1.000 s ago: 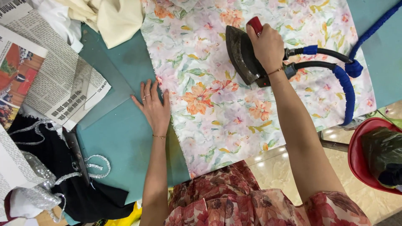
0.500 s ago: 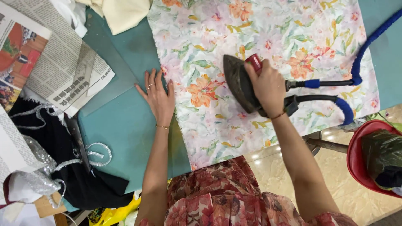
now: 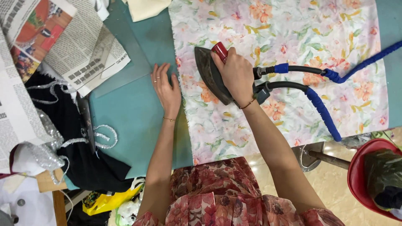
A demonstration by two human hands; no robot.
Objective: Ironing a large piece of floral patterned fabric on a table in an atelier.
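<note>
A floral printed cloth (image 3: 293, 50) lies spread over a teal ironing table (image 3: 130, 121). My right hand (image 3: 236, 73) grips the red handle of a dark steam iron (image 3: 209, 75) that rests on the cloth near its left edge. Two black hoses wrapped in blue (image 3: 322, 113) run from the iron off to the right. My left hand (image 3: 166, 88) lies flat, fingers spread, on the table at the cloth's frayed left edge and holds nothing.
Newspapers (image 3: 63, 46) cover the table's left side. A black garment with silver trim (image 3: 79, 146) lies below them. A cream cloth (image 3: 146, 8) sits at the top. A red bin with a dark bag (image 3: 377, 180) stands at the lower right on the tiled floor.
The iron and my right hand have slid left and toward me across the floral cloth. My left hand stays flat at the cloth's edge.
</note>
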